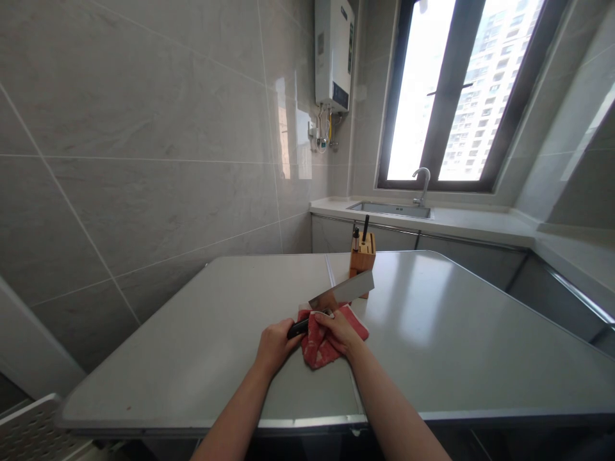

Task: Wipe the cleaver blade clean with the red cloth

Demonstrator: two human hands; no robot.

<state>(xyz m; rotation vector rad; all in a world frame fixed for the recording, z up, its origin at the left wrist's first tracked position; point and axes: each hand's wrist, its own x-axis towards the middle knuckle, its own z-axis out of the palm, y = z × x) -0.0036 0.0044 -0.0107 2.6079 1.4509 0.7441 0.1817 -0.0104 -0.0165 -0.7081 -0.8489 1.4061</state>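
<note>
A cleaver [353, 288] with a broad steel blade and black handle is held above the table, its blade slanting up to the right. My left hand [275, 346] is closed around the end of the handle. In my right hand [336, 328] is a red and white cloth [321, 346], pinched around the cleaver where handle meets blade. Folds of the cloth hang below and right of my fingers. Behind the blade stands a wooden knife block [364, 253] with dark handles sticking up from it; the blade hides part of its front.
The light table [192, 358] has a seam down its middle. Beyond it are a counter with a sink [389, 209] and a faucet [423, 182] beneath a window. A water heater [334, 57] hangs on the wall. At lower left is a white perforated chair [33, 429].
</note>
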